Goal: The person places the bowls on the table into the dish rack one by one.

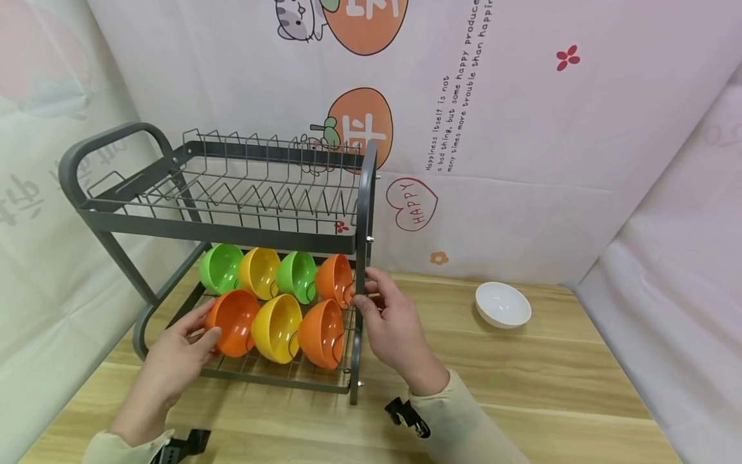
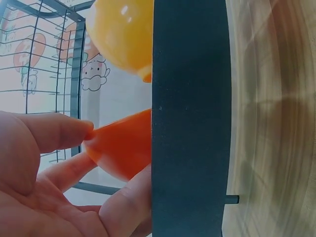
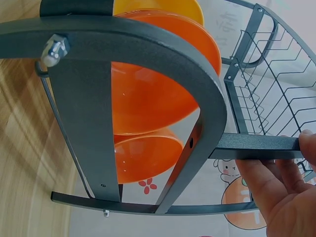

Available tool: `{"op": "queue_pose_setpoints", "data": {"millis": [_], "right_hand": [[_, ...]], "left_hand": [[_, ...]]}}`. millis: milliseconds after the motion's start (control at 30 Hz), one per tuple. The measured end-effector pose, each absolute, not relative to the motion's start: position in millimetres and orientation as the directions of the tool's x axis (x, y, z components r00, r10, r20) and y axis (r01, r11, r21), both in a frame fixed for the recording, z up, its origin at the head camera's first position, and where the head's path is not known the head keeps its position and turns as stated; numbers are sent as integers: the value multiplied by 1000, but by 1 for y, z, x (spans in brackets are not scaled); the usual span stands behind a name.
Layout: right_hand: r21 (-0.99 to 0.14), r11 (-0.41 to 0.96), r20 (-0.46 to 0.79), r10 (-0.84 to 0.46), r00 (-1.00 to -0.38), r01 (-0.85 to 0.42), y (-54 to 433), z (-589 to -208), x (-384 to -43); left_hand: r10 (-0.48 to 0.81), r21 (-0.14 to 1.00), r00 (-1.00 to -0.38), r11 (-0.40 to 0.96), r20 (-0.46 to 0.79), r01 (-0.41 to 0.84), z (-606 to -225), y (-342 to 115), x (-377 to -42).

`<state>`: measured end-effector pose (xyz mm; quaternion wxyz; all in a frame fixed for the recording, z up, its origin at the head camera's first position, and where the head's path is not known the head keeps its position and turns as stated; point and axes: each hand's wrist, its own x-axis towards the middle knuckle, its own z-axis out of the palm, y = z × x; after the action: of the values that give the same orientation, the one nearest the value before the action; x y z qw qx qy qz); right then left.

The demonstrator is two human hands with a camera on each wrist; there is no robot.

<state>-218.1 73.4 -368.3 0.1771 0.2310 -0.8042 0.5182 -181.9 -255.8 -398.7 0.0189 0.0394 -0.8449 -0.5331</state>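
On the left of the table, a dark grey two-tier dish rack (image 1: 232, 240) holds several small bowls on its lower shelf, tipped on their sides in two rows. My left hand (image 1: 178, 354) pinches the rim of the orange bowl (image 1: 230, 325) at the front left, thumb on one side and fingers behind. In the left wrist view, part of that orange bowl (image 2: 123, 145) is hidden by the rack's front bar (image 2: 191, 118). Around the rack's right upright (image 3: 261, 145), the thumb and fingers of my right hand (image 1: 397, 325) are curled, gripping it.
Beside the held bowl stand a yellow bowl (image 1: 277, 328) and another orange bowl (image 1: 321, 335). The back row has green (image 1: 222, 269), yellow and orange bowls. A white bowl (image 1: 503, 305) sits at the table's back right. Printed cloth (image 1: 522, 129) hangs behind.
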Motion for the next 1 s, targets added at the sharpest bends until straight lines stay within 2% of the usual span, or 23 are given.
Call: {"op": "queue_pose_setpoints", "data": {"millis": [300, 600, 700, 800, 833, 933, 1000], "right_hand": [[-755, 338, 528, -194, -827, -561, 72, -368, -218], [-751, 323, 540, -202, -817, -576, 71, -369, -218], [-755, 322, 536, -196, -821, -570, 72, -369, -218], [-763, 325, 524, -194, -829, -558, 72, -368, -217], [-763, 329, 520, -197, -831, -556, 73, -368, -217], [-768, 349, 490, -221, -843, -538, 75, -366, -216], [-780, 360, 450, -246, -859, -512, 79, -366, -215]], "left_hand": [[-83, 902, -997, 430, -5, -41, -401, -260, -182], [-125, 764, -992, 637, -28, -102, -388, -256, -178], [-220, 747, -974, 656, 53, -108, -376, -242, -173], [-300, 799, -937, 601, 180, -39, -361, -216, -166], [-296, 827, -928, 562, 225, 21, -356, -206, -164], [-191, 899, -941, 396, 278, 185, -345, -177, -162], [-82, 940, -962, 251, 260, 233, -341, -160, -165]]}}
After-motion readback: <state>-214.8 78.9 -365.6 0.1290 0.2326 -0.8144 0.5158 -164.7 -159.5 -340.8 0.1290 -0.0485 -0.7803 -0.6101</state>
